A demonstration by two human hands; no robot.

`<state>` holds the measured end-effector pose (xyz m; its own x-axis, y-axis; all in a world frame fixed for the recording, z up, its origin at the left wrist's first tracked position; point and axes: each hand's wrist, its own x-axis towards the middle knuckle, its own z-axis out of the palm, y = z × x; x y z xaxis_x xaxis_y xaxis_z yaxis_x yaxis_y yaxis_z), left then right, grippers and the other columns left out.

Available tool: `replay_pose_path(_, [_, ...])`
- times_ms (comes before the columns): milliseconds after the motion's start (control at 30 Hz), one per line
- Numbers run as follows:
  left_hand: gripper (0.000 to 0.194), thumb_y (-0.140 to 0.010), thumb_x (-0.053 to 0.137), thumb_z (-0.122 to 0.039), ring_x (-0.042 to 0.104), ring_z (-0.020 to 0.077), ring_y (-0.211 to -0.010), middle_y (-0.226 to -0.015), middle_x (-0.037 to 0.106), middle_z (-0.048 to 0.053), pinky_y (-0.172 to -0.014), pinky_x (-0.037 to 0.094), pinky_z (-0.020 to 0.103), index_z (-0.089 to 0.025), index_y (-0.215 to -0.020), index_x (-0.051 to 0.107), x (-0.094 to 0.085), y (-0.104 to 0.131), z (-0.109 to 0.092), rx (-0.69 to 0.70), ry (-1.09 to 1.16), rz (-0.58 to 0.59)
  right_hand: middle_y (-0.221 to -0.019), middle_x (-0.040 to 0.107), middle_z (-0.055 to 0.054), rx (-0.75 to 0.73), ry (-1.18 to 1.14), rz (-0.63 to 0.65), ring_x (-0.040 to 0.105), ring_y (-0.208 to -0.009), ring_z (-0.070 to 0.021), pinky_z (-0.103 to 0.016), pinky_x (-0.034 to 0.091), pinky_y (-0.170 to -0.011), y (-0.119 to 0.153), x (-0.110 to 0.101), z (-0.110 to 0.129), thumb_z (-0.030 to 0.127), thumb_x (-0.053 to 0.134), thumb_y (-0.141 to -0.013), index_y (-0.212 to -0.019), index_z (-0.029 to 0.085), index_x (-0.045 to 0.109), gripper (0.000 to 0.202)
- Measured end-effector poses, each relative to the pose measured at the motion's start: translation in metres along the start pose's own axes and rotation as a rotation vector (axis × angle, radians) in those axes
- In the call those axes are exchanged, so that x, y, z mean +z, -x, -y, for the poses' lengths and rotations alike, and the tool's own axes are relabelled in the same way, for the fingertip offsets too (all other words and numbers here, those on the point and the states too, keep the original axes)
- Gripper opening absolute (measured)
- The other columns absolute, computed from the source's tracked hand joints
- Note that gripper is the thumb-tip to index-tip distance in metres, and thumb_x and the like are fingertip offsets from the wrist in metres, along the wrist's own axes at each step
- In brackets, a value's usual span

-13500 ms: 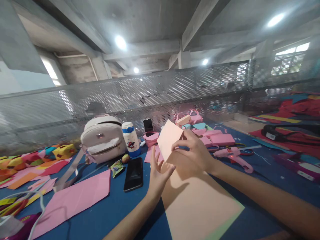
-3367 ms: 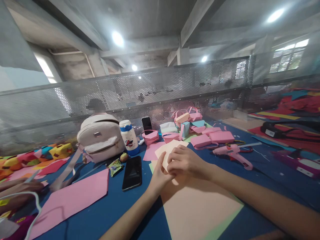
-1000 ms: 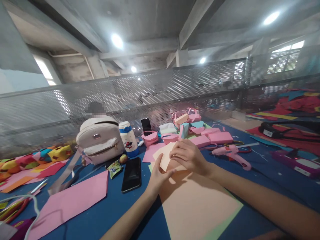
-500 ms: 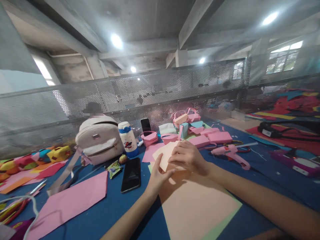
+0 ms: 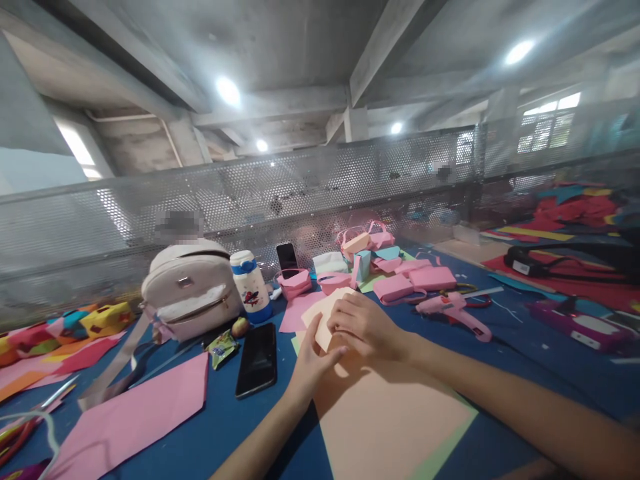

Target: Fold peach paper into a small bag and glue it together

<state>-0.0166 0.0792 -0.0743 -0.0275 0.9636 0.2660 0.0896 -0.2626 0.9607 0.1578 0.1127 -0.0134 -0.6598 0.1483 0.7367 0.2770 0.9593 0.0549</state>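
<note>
The folded peach piece (image 5: 324, 328) is between the two hands, over the far part of a large peach sheet (image 5: 385, 417); contact with that sheet cannot be confirmed. The left hand (image 5: 309, 365) holds its left edge in a wide curve of thumb and fingers; the right hand (image 5: 367, 325) has its fingers curled close upon it, hiding part of the work. Risk, in my judgement: uneven finger pressure could crease the thin panel off line, and a loosened grip could let a fold spring back. The piece appears to be matt, stiff paper, flat-faced and sharp-cornered. The sheet beneath is smooth and straight-edged, with a green sheet (image 5: 443, 459) showing under its near edge. Beyond the right hand lie box-like pink paper forms (image 5: 433, 279) and a pink plastic-looking glue gun (image 5: 454, 312) on the blue table (image 5: 195, 440).
</note>
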Motion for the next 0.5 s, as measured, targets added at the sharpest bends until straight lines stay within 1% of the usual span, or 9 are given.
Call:
replay_pose_path(67, [0.092, -0.061, 0.086, -0.047, 0.044, 0.0383, -0.135, -0.147, 0.049, 0.015, -0.110, 0.038, 0.046, -0.018, -0.141, 0.049, 0.000, -0.001, 0.001, 0.009, -0.004, -0.002, -0.083, 0.061, -0.004, 0.038, -0.053, -0.035, 0.048, -0.078, -0.0192, -0.033, 0.038, -0.077, -0.001, 0.000, 0.002, 0.015, 0.047, -0.097, -0.083, 0.018, 0.058, 0.018])
replay_pose_path(133, [0.093, -0.060, 0.086, -0.048, 0.043, 0.0395, -0.136, -0.148, 0.049, 0.015, -0.108, 0.041, 0.045, -0.018, -0.140, 0.050, 0.000, -0.002, 0.003, 0.003, -0.009, -0.015, -0.083, 0.061, -0.005, 0.043, -0.078, -0.068, 0.049, -0.078, -0.0195, -0.033, 0.038, -0.075, -0.003, -0.003, 0.002, 0.015, 0.046, -0.097, -0.084, 0.018, 0.058, 0.018])
replay_pose_path(200, [0.097, -0.057, 0.087, -0.050, 0.042, 0.0408, -0.136, -0.149, 0.047, 0.016, -0.106, 0.044, 0.045, -0.016, -0.140, 0.050, -0.002, -0.003, 0.004, -0.016, -0.004, -0.026, -0.084, 0.062, -0.005, 0.018, -0.078, -0.098, 0.050, -0.078, -0.0196, -0.033, 0.037, -0.074, -0.003, -0.006, 0.001, 0.017, 0.048, -0.098, -0.084, 0.017, 0.060, 0.018])
replay_pose_path(267, [0.099, -0.056, 0.087, -0.052, 0.042, 0.0406, -0.137, -0.150, 0.046, 0.016, -0.106, 0.044, 0.044, -0.016, -0.140, 0.049, -0.003, -0.004, 0.004, -0.033, 0.007, -0.035, -0.084, 0.064, -0.005, -0.022, -0.080, -0.097, 0.051, -0.077, -0.0187, -0.032, 0.036, -0.073, -0.003, -0.009, -0.003, 0.021, 0.052, -0.098, -0.085, 0.017, 0.064, 0.018])
replay_pose_path(333, [0.100, -0.057, 0.087, -0.053, 0.042, 0.0393, -0.138, -0.150, 0.046, 0.016, -0.108, 0.042, 0.043, -0.018, -0.142, 0.048, -0.005, -0.004, 0.004, -0.030, 0.022, -0.027, -0.081, 0.064, -0.003, -0.063, -0.098, -0.068, 0.052, -0.074, -0.0172, -0.031, 0.036, -0.071, -0.002, -0.010, -0.008, 0.027, 0.056, -0.098, -0.086, 0.019, 0.068, 0.019])
replay_pose_path(400, [0.102, -0.057, 0.086, -0.054, 0.039, 0.0386, -0.140, -0.151, 0.045, 0.016, -0.112, 0.038, 0.044, -0.018, -0.143, 0.045, -0.005, -0.003, 0.004, -0.005, 0.031, -0.019, -0.077, 0.065, -0.002, -0.099, -0.136, -0.035, 0.054, -0.072, -0.0158, -0.029, 0.036, -0.068, 0.000, -0.009, -0.012, 0.030, 0.059, -0.098, -0.085, 0.020, 0.071, 0.020])
replay_pose_path(500, [0.109, -0.053, 0.088, -0.055, 0.033, 0.0400, -0.143, -0.154, 0.039, 0.019, -0.118, 0.029, 0.047, -0.015, -0.144, 0.043, -0.004, -0.003, 0.004, 0.028, 0.026, -0.033, -0.078, 0.068, -0.002, -0.122, -0.185, 0.009, 0.057, -0.074, -0.0149, -0.028, 0.037, -0.067, 0.001, -0.007, -0.014, 0.030, 0.059, -0.098, -0.087, 0.021, 0.073, 0.020])
